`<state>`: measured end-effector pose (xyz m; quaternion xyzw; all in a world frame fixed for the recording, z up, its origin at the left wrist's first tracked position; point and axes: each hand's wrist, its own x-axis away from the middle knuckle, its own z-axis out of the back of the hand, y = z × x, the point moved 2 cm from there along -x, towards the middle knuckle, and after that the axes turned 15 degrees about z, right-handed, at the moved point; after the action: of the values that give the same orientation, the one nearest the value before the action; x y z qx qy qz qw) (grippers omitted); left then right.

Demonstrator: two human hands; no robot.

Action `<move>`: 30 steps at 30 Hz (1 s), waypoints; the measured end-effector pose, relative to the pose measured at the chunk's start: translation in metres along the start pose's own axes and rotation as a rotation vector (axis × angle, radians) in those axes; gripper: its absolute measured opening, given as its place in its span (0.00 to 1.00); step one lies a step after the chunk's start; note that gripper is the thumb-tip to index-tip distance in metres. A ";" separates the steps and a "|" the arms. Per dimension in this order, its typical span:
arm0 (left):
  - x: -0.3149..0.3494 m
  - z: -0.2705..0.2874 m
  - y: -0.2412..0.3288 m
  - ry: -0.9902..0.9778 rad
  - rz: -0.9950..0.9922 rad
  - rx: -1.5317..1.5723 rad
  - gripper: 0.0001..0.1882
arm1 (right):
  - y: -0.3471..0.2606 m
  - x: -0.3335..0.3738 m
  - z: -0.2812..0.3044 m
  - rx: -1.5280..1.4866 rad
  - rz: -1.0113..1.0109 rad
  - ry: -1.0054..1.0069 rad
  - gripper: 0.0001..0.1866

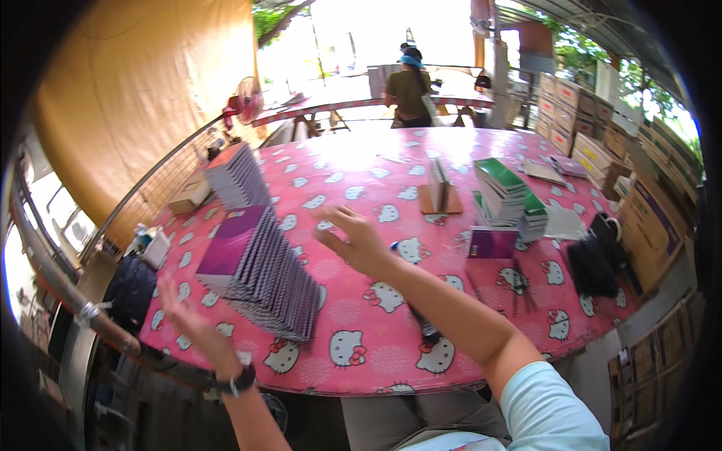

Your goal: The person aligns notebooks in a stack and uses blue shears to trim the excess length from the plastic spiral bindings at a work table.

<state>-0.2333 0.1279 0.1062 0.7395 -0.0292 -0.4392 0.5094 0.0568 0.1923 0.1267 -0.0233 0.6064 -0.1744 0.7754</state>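
A pale, light-coloured sleeve (553,410) covers the person's right upper arm at the lower right. The pink table (391,359), covered with a cartoon cat print, fills the middle. A large cardboard box (653,233) stands at its right side. The tall stack of spiral-bound purple notebooks (263,274) sits on the table's near left, between the two hands, its bindings facing right. Directly behind it is a stack with an orange-red top cover (238,179). Green-covered books (500,188) are piled on the right half. The left hand (197,328), blurred, is raised with fingers spread, left of the purple stack, and grips nothing. The right hand (355,239) is open, fingers extended towards the stack, apart from it and empty. A purple booklet (491,243) stands in front of the green pile. A dark wristband (239,382) circles the left wrist.
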 end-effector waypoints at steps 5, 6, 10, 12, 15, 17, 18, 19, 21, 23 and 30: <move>0.100 0.033 -0.003 -0.155 0.319 0.014 0.27 | 0.037 0.136 0.221 0.691 -0.405 -0.143 0.12; 0.121 0.029 -0.006 -0.229 0.320 -0.001 0.25 | 0.035 0.158 0.261 0.853 -0.453 -0.184 0.12; 0.180 0.000 0.015 -0.357 0.365 0.035 0.19 | 0.039 0.199 0.296 1.059 -0.414 -0.253 0.16; 0.197 -0.018 0.036 -0.404 0.327 0.046 0.16 | 0.044 0.201 0.293 1.102 -0.369 -0.271 0.17; 0.212 -0.036 0.059 -0.461 0.286 0.098 0.15 | 0.050 0.198 0.295 1.165 -0.363 -0.287 0.16; 0.214 -0.037 0.063 -0.480 0.287 0.128 0.15 | 0.055 0.197 0.295 1.189 -0.356 -0.304 0.15; 0.213 -0.037 0.064 -0.487 0.290 0.140 0.14 | 0.057 0.196 0.297 1.199 -0.342 -0.308 0.14; 0.214 -0.036 0.063 -0.495 0.300 0.148 0.14 | 0.057 0.195 0.296 1.206 -0.331 -0.318 0.13; 0.215 -0.036 0.065 -0.499 0.305 0.178 0.14 | 0.054 0.193 0.301 1.221 -0.325 -0.239 0.12; 0.216 -0.035 0.066 -0.507 0.270 0.179 0.13 | 0.040 0.184 0.300 1.201 -0.288 -0.152 0.11; 0.226 -0.061 0.084 -0.676 0.292 0.132 0.27 | -0.075 0.131 0.176 0.536 -0.166 -0.285 0.09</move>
<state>-0.0197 0.0210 0.0375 0.5718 -0.3292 -0.5786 0.4795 0.2326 0.0518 0.0693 0.1083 0.4202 -0.3856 0.8143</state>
